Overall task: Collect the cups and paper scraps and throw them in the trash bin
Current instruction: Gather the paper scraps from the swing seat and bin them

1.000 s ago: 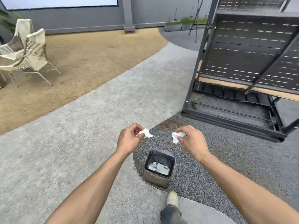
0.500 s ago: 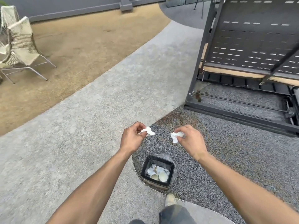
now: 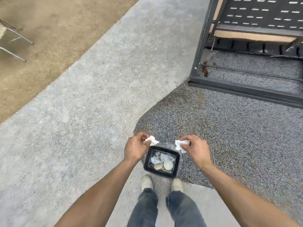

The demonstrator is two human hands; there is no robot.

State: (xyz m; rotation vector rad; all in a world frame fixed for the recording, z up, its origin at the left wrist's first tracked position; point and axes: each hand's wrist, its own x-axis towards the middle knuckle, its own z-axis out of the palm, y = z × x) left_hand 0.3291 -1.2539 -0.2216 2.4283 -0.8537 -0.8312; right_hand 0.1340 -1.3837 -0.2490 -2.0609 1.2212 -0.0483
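Note:
A small black trash bin (image 3: 147,161) with a clear liner stands on the ground just in front of my feet. Inside it lie two paper cups (image 3: 164,164) and crumpled white paper. My left hand (image 3: 135,147) pinches a crumpled white paper scrap (image 3: 152,140) above the bin's far left corner. My right hand (image 3: 196,149) pinches another white paper scrap (image 3: 180,144) above the bin's far right corner. Both hands hover at about the same height, one on each side of the bin's opening.
A dark metal frame structure (image 3: 246,89) with a perforated panel stands at the upper right on speckled dark paving. A light concrete path (image 3: 98,95) runs diagonally, with sandy ground and chair legs (image 3: 13,45) at the upper left. My shoes (image 3: 147,182) are right behind the bin.
I have stepped up to the bin and my view has tilted down. Both hands, still holding their scraps, now hang over the bin's opening instead of ahead of it.

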